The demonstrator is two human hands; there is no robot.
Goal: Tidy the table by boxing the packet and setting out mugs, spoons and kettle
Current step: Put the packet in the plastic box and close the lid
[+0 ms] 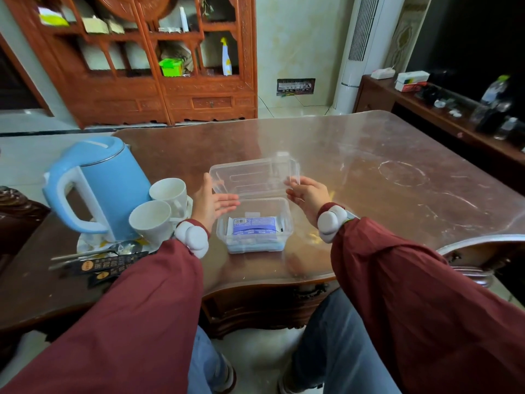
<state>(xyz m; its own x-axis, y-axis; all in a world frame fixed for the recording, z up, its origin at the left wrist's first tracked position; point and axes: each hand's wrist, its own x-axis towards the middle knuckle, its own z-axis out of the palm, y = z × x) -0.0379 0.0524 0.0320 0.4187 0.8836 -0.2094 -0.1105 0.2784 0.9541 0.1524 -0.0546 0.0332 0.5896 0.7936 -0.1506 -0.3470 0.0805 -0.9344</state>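
Head view: near the tabletop's (369, 166) front edge, a blue-and-white packet (253, 226) lies inside the clear plastic box (287, 220). The left hand (211, 203) hovers open; the right hand (308, 194) pinches the clear lid's (252, 177) edge (held tilted above). The tabletop beyond lies bare.

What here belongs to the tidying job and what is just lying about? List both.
Job things:
- blue packet in the clear box
- clear lid, held by the right hand
- left hand, open
- blue kettle
- two white mugs
- spoons

Lying about:
- black sachets
- green box and spray bottle on the shelf
- bottles on the sideboard
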